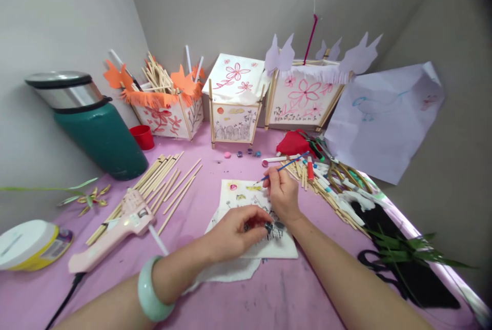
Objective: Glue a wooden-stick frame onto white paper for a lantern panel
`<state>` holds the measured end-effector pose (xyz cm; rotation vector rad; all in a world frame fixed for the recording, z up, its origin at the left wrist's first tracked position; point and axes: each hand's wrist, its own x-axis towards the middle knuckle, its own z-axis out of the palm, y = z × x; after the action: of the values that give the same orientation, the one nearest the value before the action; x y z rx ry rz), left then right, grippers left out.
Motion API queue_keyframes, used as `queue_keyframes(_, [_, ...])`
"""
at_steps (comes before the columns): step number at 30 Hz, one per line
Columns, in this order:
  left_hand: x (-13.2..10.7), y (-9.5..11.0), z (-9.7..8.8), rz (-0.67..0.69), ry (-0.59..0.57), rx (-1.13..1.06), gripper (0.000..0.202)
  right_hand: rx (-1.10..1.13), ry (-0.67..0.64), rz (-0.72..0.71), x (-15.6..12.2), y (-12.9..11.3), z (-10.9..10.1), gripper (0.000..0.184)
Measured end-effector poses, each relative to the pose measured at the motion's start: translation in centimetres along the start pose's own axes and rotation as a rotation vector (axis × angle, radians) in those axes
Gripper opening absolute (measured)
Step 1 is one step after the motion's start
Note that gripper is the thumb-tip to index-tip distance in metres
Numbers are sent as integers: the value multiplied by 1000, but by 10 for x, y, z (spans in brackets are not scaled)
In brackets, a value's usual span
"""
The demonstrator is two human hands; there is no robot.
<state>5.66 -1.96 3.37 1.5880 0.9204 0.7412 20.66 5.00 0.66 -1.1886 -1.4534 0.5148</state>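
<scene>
While the painted sheet [238,194] lay flat near the middle of the pink table [269,294], its lower part was covered by both hands. The left hand [234,232], with a pale green bangle [151,291] worn at its wrist, was held over the paper, and its fingers were pinched together on a small dark paint pot [273,226] that rested on the sheet. The right hand [283,194] was clamped pen-fashion on a thin blue paintbrush [286,166], whose lower end was set over the sheet's upper part. The two hands were kept just beside each other.

A pink glue gun [115,232] was laid to the left, touching a spread of wooden sticks [165,181]. Marker pens [310,168] and more sticks were scattered to the right. Three paper lanterns [234,99] were stood along the back wall, with a red cup [143,136] and a green bin [100,135] placed further left.
</scene>
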Motion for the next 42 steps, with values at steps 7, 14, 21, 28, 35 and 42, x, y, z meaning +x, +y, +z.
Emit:
queue_keyframes(7, [0,-3,-1,-25,-38,-75,19,-81,-29,-25,0,1,0,35])
queue_keyframes(14, [-1,0,-2,-18,-70,-38,18,-125,-39,-66,0,3,0,35])
queue_keyframes(21, [-1,2,-3,-34,-94,-34,21,-134,-44,-77,0,4,1,34])
queue_keyframes(28, [0,0,-3,-32,-97,-64,20,-122,-36,-95,0,4,0,33])
queue_keyframes(35, [2,-7,-1,-19,-52,-186,24,-74,-23,-49,-1,4,0,35])
queue_keyframes(42, [4,-9,0,-35,-40,-205,26,-80,-13,-46,-2,6,0,37])
